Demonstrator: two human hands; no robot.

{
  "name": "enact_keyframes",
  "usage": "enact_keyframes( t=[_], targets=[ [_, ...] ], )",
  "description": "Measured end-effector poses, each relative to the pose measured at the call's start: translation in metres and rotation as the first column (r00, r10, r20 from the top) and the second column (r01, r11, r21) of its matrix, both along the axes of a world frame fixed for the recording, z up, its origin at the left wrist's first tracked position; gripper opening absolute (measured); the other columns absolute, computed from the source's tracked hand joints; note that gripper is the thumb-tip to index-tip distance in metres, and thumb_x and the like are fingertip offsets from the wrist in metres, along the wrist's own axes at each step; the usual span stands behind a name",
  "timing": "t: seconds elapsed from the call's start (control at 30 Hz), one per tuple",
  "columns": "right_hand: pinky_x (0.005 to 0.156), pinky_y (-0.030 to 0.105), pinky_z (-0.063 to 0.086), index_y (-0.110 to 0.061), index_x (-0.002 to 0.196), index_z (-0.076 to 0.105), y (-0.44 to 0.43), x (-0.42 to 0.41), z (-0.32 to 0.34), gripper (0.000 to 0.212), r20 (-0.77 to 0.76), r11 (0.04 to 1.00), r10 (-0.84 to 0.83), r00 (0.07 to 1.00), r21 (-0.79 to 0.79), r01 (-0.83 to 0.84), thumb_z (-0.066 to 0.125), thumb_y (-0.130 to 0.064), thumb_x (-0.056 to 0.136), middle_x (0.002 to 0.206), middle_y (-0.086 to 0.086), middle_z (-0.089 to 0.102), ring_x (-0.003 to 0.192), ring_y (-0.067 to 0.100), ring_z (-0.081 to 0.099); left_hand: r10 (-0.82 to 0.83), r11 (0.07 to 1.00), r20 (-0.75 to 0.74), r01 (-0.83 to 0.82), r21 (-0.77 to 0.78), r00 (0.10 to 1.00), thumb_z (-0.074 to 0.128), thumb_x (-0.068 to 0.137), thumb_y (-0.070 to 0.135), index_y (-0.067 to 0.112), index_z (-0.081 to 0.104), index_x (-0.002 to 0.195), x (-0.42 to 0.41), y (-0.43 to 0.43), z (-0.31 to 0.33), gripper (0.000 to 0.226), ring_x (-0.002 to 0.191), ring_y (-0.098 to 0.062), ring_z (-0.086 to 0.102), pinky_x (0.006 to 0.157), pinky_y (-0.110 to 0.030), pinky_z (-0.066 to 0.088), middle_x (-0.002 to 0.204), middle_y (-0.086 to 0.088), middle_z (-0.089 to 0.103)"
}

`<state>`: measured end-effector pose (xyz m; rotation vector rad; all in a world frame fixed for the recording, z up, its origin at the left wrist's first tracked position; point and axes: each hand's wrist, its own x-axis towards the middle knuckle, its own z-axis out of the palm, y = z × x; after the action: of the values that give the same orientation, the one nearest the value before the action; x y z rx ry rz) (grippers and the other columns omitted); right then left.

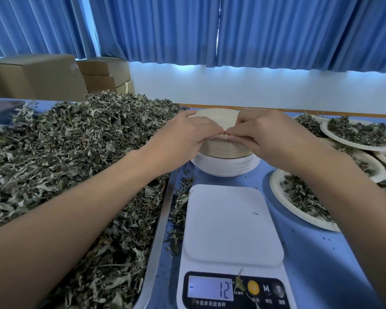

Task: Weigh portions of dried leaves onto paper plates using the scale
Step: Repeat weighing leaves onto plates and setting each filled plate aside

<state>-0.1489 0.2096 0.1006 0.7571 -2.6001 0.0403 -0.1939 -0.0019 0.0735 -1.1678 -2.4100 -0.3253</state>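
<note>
leaves (76,157) left of scale (232,224); plate stack (225,161) behind.

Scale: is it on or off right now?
On. The scale's display is lit and shows minus 12; its platform is bare but for a leaf crumb.

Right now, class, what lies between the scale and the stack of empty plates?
Only a thin, nearly bare strip of blue table separates scale from stack; the head view shows it.
</note>
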Motion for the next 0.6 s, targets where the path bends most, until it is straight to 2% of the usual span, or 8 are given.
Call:
enact_keyframes(
  t=[0.17,0.27,0.33,0.43,0.6],
  targets=[
    [0.073,0.046,0.05,-0.017,0.115,0.076,-0.004,0.002,0.0,0.037,-0.012,0.997,-0.039,0.999,0.07,0.04,0.044,-0.033,0.107,0.099,0.004,0.058,0.084,0.031,0.057,-0.019,1.0,-0.008,0.019,0.008,1.0,0.049,0.095,-0.009,0.006,0.069,0.124,0.0,0.0,-0.001,0.039,0.119,-0.021,0.063,0.12,-0.034,0.022,0.123,-0.007,0.069],
    [0.071,0.044,0.051,-0.022,0.121,0.068,-0.006,0.004,-0.004,0.041,-0.078,0.972,-0.115,0.99,0.196,0.128,0.031,-0.035,0.11,0.109,-0.001,0.054,0.083,0.031,0.058,-0.043,0.999,-0.049,0.043,0.001,0.998,0.051,0.101,0.003,0.007,0.071,0.121,-0.004,0.001,-0.004,0.029,0.113,-0.023,0.065,0.117,-0.039,0.03,0.118,-0.007,0.071],
    [0.067,0.042,0.052,-0.023,0.124,0.06,-0.008,0.005,-0.011,0.032,-0.129,0.946,-0.151,0.98,0.269,0.181,0.031,-0.028,0.111,0.114,-0.004,0.05,0.078,0.029,0.057,-0.05,0.999,-0.071,0.051,0.003,0.996,0.053,0.104,0.015,0.009,0.073,0.118,-0.006,0.001,-0.005,0.026,0.11,-0.024,0.065,0.113,-0.044,0.036,0.115,-0.005,0.071],
    [0.066,0.04,0.052,-0.022,0.127,0.051,-0.008,0.006,-0.018,0.025,-0.159,0.915,-0.171,0.972,0.339,0.217,0.036,-0.016,0.107,0.12,-0.004,0.048,0.076,0.027,0.057,-0.053,0.998,-0.087,0.056,0.042,0.995,0.054,0.103,0.016,0.01,0.074,0.117,-0.007,0.002,-0.006,0.025,0.11,-0.024,0.065,0.109,-0.049,0.039,0.114,-0.003,0.071],
    [0.06,0.047,0.05,-0.009,0.11,0.061,-0.002,0.001,-0.011,0.025,-0.284,0.91,-0.074,0.956,0.373,0.181,0.036,-0.013,0.106,0.103,0.007,0.06,0.069,0.036,0.058,-0.054,0.997,-0.1,0.059,0.052,0.994,0.05,0.106,0.016,0.008,0.07,0.121,-0.007,0.004,-0.002,0.027,0.107,-0.024,0.063,0.107,-0.046,0.04,0.115,-0.003,0.07]
  ],
)
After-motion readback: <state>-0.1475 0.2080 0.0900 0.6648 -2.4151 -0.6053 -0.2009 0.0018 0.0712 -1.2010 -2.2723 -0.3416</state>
